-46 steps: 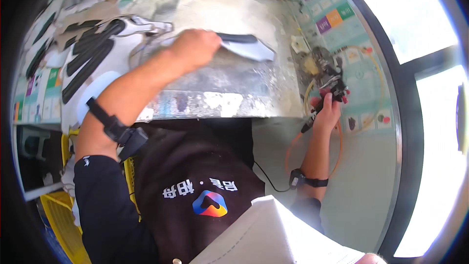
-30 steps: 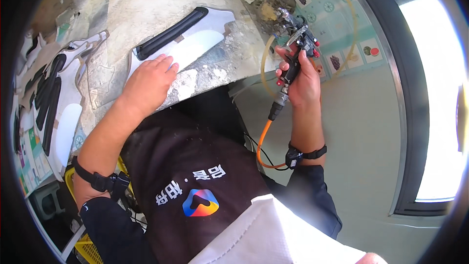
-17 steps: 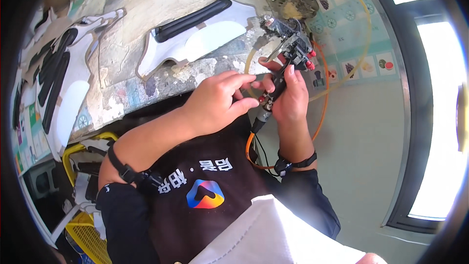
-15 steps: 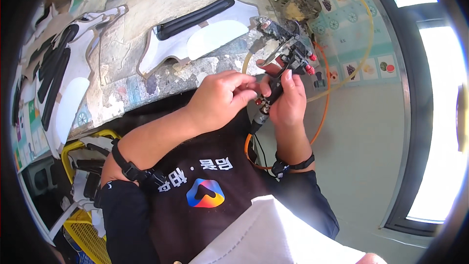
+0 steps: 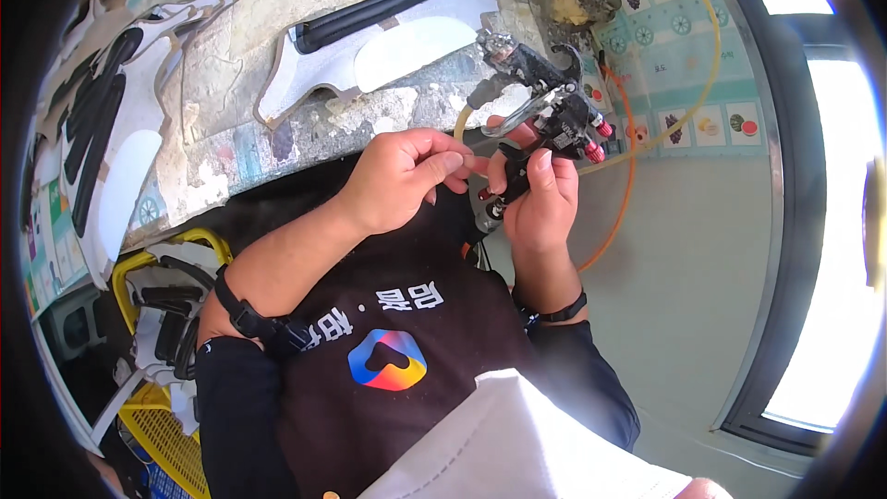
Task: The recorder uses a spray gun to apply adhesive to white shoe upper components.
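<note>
My right hand (image 5: 540,199) is wrapped round the black grip of a spray gun (image 5: 554,125), which has red knobs and a metal nozzle end. The gun is held up off the front edge of the workbench, its nozzle end toward the bench. Beside it, my left hand (image 5: 397,176) has thumb and fingers pinched together, close to the right hand's fingertips. Whatever sits in that pinch is too small or hidden to make out. A yellowish hose (image 5: 462,120) runs from the gun's front down behind the left fingers. An orange hose (image 5: 621,222) hangs past my right wrist.
On the stained workbench (image 5: 222,120) lies a grey-white panel (image 5: 407,51) with a black padded strip. Similar panels (image 5: 134,157) are stacked at the left. A crusted round pot (image 5: 582,2) stands at the far right. Below left is a yellow basket (image 5: 166,434) holding parts. A window is on the right.
The spray gun has shifted slightly right and turned a little in my right hand. My left hand has drawn back slightly from the gun's lower end. The orange hose loop below is mostly out of sight.
</note>
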The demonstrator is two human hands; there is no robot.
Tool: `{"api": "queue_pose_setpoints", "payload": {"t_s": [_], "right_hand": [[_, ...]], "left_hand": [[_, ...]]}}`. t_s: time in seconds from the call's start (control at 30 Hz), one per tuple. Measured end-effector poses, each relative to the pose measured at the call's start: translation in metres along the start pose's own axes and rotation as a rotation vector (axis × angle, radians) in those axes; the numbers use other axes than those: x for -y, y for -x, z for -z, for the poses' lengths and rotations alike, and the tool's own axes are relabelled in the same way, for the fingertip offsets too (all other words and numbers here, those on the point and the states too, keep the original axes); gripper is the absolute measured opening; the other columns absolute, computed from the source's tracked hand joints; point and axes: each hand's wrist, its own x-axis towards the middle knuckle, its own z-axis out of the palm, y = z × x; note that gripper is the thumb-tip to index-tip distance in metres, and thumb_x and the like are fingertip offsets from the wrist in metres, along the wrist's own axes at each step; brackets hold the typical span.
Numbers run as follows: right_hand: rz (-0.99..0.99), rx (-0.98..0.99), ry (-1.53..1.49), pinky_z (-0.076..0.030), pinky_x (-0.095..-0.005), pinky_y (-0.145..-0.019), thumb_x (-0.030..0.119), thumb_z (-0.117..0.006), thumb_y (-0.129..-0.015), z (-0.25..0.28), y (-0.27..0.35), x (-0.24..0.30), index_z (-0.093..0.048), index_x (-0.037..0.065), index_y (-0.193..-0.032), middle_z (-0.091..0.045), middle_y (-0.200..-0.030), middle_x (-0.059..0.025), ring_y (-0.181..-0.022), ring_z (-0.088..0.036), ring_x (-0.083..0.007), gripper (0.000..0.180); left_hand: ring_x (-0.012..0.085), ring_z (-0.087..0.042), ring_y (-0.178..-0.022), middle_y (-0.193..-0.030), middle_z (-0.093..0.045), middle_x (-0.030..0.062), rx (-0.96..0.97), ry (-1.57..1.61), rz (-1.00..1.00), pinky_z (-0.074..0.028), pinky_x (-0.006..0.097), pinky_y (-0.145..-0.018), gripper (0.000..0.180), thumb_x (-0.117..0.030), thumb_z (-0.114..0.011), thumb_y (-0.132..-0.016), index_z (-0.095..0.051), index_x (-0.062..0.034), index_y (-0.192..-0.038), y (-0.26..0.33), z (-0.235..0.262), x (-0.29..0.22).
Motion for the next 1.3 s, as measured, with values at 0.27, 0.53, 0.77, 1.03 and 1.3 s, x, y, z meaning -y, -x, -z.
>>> {"api": "queue_pose_setpoints", "payload": {"t_s": [0.27, 0.53, 0.77, 1.03, 1.3], "right_hand": [[-0.033, -0.024, -0.06, -0.059, -0.0452, -0.078, 0.029, -0.057, -0.105, 0.004, -0.001, -0.003, -0.049, -0.001, -0.136, -0.062, -0.133, -0.0237, -0.068, -0.058, -0.0194, 0.043], [-0.025, -0.031, 0.008, -0.06, -0.0447, -0.075, 0.034, -0.051, -0.107, -0.001, 0.001, -0.007, -0.053, -0.004, -0.132, -0.061, -0.128, -0.0232, -0.066, -0.052, -0.0154, 0.045], [-0.066, -0.011, -0.001, -0.05, -0.0403, -0.063, 0.044, -0.056, -0.104, -0.006, 0.003, -0.004, -0.054, -0.015, -0.125, -0.063, -0.096, -0.0171, -0.063, -0.05, -0.0172, 0.063], [-0.069, -0.074, -0.022, -0.05, -0.0396, -0.064, 0.045, -0.055, -0.104, -0.004, 0.001, -0.005, -0.055, -0.016, -0.124, -0.056, -0.075, -0.0115, -0.064, -0.05, -0.0174, 0.064], [-0.059, -0.125, -0.041, -0.051, -0.0389, -0.067, 0.044, -0.055, -0.104, -0.003, 0.001, -0.008, -0.054, -0.016, -0.125, -0.057, -0.076, -0.0126, -0.065, -0.051, -0.0181, 0.064]], "left_hand": [[0.014, -0.072, -0.086, -0.107, -0.076, 0.0106, 0.01, 0.063, -0.031, -0.052, 0.025, -0.063, 0.018, -0.011, -0.057, -0.104, -0.067, 0.0019, -0.111, 0.001, -0.002, 0.009], [0.0114, -0.068, -0.077, -0.087, -0.072, 0.0072, -0.085, 0.026, -0.161, -0.056, 0.027, -0.07, 0.015, -0.009, -0.06, -0.101, -0.064, 0.0055, -0.103, 0.006, -0.009, 0.021], [0.0122, -0.068, -0.071, -0.087, -0.07, 0.0094, -0.096, -0.115, -0.251, -0.055, 0.029, -0.064, 0.009, -0.007, -0.06, -0.098, -0.063, 0.0024, -0.099, 0.012, -0.016, 0.029], [0.0177, -0.064, -0.066, -0.081, -0.062, 0.0095, -0.053, -0.341, -0.512, -0.051, 0.031, -0.061, 0.007, -0.006, -0.058, -0.098, -0.059, 0.0004, -0.096, 0.013, -0.012, 0.036], [0.0177, -0.07, -0.076, -0.09, -0.068, 0.0119, -0.163, -0.33, -0.607, -0.055, 0.028, -0.064, 0.009, 0.003, -0.068, -0.093, -0.064, 0.0019, -0.101, 0.012, -0.019, 0.04]]}}
